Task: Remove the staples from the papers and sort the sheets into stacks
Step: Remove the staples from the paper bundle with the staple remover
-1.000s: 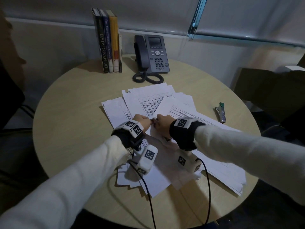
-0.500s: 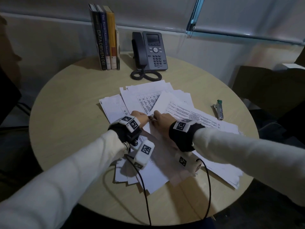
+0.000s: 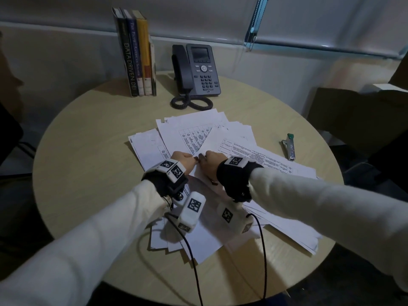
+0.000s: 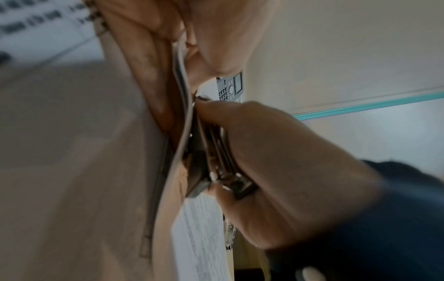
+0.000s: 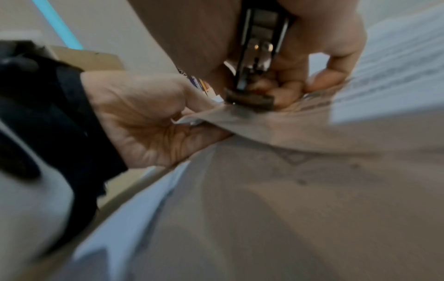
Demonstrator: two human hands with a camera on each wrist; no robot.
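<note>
At the frame center, our left hand [image 3: 181, 159] pinches the paper corner [image 5: 192, 118] while our right hand [image 3: 209, 162] clamps the staple remover [image 5: 250, 98]; a slanted pull may tear it.

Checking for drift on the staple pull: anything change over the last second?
No visible change. The left hand pinches the paper corner as before, and the right hand keeps the staple remover on it. The stapler, desk phone and books stayed put; only the head camera shifted.

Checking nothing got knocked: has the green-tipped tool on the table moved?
No. The green-tipped tool still lies just right of the papers, at the same gap and angle.
</note>
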